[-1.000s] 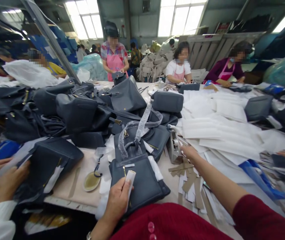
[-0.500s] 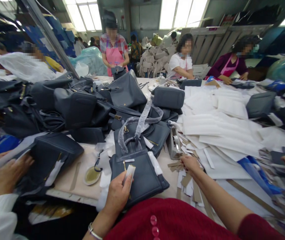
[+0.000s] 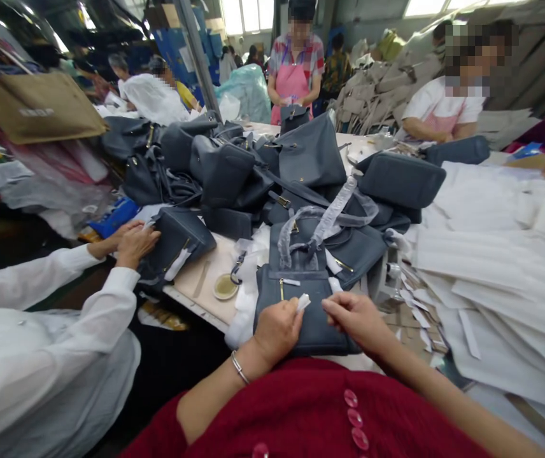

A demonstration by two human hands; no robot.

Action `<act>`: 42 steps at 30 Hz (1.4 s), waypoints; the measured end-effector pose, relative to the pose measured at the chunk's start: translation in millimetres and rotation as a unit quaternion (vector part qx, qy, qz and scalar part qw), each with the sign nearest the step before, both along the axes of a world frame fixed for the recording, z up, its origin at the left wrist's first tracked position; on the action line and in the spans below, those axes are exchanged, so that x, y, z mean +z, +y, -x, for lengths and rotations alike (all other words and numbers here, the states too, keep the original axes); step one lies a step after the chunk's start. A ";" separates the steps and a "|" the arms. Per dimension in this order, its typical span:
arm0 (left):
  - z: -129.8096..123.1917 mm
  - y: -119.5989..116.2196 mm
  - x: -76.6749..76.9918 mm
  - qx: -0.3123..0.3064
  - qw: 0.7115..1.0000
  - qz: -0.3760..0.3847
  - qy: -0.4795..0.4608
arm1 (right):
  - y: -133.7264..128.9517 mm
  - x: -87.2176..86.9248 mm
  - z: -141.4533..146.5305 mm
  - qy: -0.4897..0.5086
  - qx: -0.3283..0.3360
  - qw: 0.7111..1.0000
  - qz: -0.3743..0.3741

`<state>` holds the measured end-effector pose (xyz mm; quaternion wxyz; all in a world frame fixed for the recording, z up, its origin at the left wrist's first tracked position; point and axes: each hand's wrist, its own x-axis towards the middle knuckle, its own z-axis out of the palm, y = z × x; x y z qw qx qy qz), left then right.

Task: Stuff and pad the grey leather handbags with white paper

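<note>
My left hand (image 3: 279, 326) is closed on a small white strip (image 3: 303, 302), over the front of a dark blue bag (image 3: 313, 331). To its right, my right hand (image 3: 353, 318) hovers over the same bag with thumb and fingers pinched together; what they hold, if anything, is too small to make out. The bag lies on the table before me, with a gold zipper pull (image 3: 282, 289) near its top. Above it are straps (image 3: 323, 222) wrapped in clear plastic.
More dark bags (image 3: 227, 168) are piled behind and to the left. White sheets (image 3: 502, 261) spread at the right, near a metal tape dispenser (image 3: 389, 277). A shallow dish (image 3: 225, 287) sits left of the bag. A co-worker's hands (image 3: 136, 245) are at the left.
My right hand has moved left from the strips beside the dispenser to above the bag, close to my left hand. The view has turned left, showing more of the co-worker in white.
</note>
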<state>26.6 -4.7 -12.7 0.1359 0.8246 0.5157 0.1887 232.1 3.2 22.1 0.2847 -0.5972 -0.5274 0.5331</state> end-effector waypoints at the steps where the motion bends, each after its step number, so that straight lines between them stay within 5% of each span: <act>1: -1.7 -1.0 -0.1 -0.004 1.000 -0.007 0.023 | 2.9 1.7 17.4 -0.005 0.007 1.000 0.009; 5: -4.3 -5.9 -2.5 -0.012 0.997 -0.026 0.078 | 9.8 -12.4 49.5 -0.073 0.007 0.997 0.020; 9: -2.1 -10.9 -8.2 0.001 0.996 -0.048 0.079 | 7.9 -25.9 48.4 -0.103 0.006 0.995 0.016; 13: 0.4 -11.1 -10.5 0.009 0.997 -0.048 0.060 | 4.8 -21.1 47.2 -0.120 0.010 0.993 0.004; 19: -2.9 -6.0 -5.0 0.023 0.999 0.032 0.028 | -4.4 -9.9 44.2 -0.187 0.069 0.973 -0.115; 23: -6.2 -1.4 4.4 0.063 0.988 0.124 -0.067 | -4.6 -17.9 43.7 -0.198 0.032 0.970 -0.135; 26: -1.5 4.5 9.5 0.058 0.956 0.212 -0.192 | -1.1 -24.3 45.4 -0.162 0.012 0.982 -0.101; 33: 14.4 5.8 12.4 0.026 0.821 0.409 -0.397 | 2.8 -34.6 45.9 -0.125 0.012 0.984 -0.128; 36: 11.9 0.2 10.5 0.062 0.779 0.435 -0.447 | 3.7 -42.2 45.5 -0.126 0.046 0.975 -0.178; 42: 18.0 -4.0 7.8 0.089 0.741 0.424 -0.514 | 1.7 -52.7 32.2 -0.206 0.109 0.939 -0.252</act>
